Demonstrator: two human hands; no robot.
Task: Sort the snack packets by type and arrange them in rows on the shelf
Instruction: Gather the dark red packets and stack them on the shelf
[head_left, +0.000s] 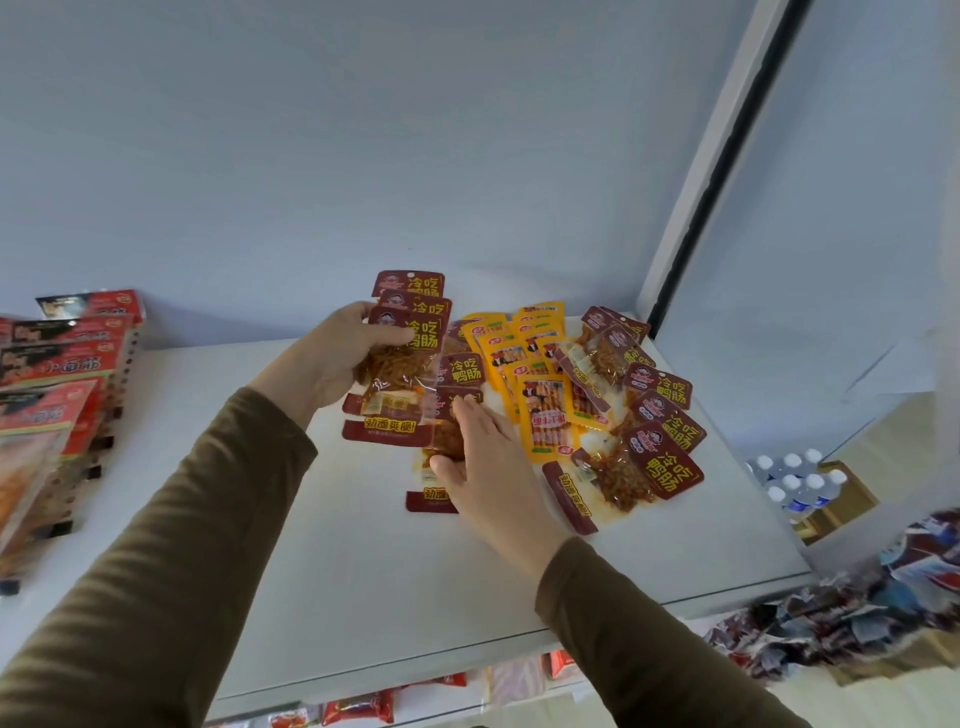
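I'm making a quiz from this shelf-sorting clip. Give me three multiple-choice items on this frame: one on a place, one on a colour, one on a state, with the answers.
1. Where do the yellow packets lie?
A. among the dark red packets on the shelf
B. in the left hand
C. on the floor

2. What colour are the packets fanned in the left hand?
A. green
B. dark red
C. blue

3. What is the right hand doing?
A. hanging off the shelf
B. holding a bottle
C. resting on a dark red packet on the shelf

Answers:
1. A, they sit between dark red packets on the white shelf.
2. B, the held stack of packets has dark red headers.
3. C, its fingers lie over a dark red packet flat on the shelf.
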